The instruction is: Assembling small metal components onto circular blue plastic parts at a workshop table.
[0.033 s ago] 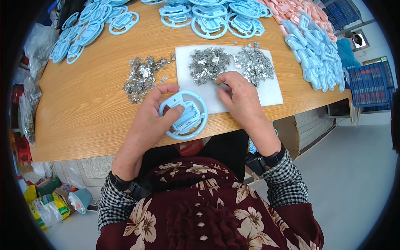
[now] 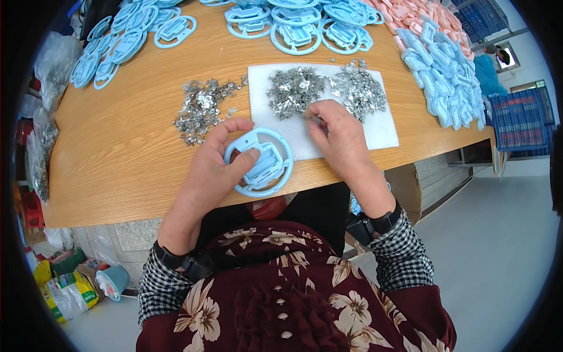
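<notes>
My left hand (image 2: 218,164) grips a light blue plastic ring-shaped part (image 2: 287,167), thumb over its recessed rectangular middle and fingers partly hidden behind the rim. The part is held tilted above the table's near edge. To its right, my right hand (image 2: 340,138) has thumb and forefinger curled into a pinch over a white foam sheet (image 2: 381,136). Whatever sits in that pinch is too small to name. Just beyond the fingertips lies a pile of small silvery metal pieces (image 2: 293,91). A second metal pile (image 2: 360,94) shares the sheet.
Another heap of metal pieces (image 2: 202,108) lies on the wooden table (image 2: 117,176) left of the sheet. More blue ring parts (image 2: 296,38) are stacked at the back. Blue elongated parts (image 2: 443,82) and pink parts (image 2: 410,20) are heaped at right. Plastic bags (image 2: 56,70) hang beyond the left edge.
</notes>
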